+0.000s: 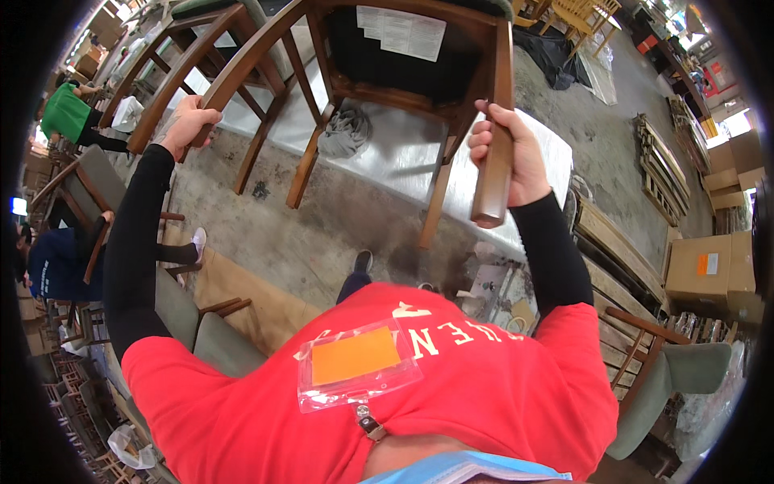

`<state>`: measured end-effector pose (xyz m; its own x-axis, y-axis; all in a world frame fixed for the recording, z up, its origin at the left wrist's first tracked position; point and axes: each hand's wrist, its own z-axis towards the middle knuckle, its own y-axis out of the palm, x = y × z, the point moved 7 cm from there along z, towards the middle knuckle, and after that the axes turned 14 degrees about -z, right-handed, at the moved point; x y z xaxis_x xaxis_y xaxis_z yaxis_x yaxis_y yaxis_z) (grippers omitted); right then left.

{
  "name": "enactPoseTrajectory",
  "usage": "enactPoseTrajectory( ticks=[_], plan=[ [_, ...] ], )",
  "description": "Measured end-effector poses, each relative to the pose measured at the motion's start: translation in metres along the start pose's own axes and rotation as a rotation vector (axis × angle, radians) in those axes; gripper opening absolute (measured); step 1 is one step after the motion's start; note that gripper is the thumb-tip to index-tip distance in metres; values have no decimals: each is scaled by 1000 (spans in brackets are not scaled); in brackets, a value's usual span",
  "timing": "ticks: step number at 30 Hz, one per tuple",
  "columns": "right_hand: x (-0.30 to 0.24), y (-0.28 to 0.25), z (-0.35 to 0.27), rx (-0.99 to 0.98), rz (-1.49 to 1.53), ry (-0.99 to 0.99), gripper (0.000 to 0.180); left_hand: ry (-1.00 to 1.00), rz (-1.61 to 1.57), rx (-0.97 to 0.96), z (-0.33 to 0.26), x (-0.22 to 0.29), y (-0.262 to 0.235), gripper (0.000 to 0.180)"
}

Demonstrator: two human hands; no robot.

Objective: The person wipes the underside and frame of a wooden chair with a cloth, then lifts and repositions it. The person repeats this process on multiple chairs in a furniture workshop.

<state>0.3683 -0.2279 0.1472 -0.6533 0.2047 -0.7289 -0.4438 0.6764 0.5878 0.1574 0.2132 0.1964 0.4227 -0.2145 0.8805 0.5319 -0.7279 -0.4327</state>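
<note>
A brown wooden chair (501, 48) is tipped so that its black underside, with white paper labels (403, 32), faces me. My left hand (192, 127) is closed round the end of one wooden leg on the left. On the right, my right hand (516, 153) wraps round another thick leg near its end, the thumb lying along it. Below the seat stands a table with a shiny silver top (387, 153), and a crumpled grey cloth (345, 133) lies on it. Close beside my left hand is a second chair (181, 36) with a similar wooden frame.
At the left are a person in green (68, 111) and another in dark blue (60, 262) beside a chair. Grey-seated chairs (222, 347) stand near my left side, another (669, 375) at my right. Cardboard boxes (700, 270) and wooden pallets (659, 169) are farther right.
</note>
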Motion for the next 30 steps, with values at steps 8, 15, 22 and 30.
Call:
enactPoseTrajectory(
  ticks=[8,15,22,30],
  plan=[
    [-51,-128,-144,69,-23,-51,41,34,-44,-122,-103,54,152,20],
    [-85,-235,-253,120,75,-130,46,18,-185,-292,-151,105,279,26],
    [-96,-289,-279,123,56,-295,51,-76,-305,-424,-198,129,338,32],
    [118,-294,-57,252,-786,94,62,-195,-614,-560,-195,113,334,47]
  ],
)
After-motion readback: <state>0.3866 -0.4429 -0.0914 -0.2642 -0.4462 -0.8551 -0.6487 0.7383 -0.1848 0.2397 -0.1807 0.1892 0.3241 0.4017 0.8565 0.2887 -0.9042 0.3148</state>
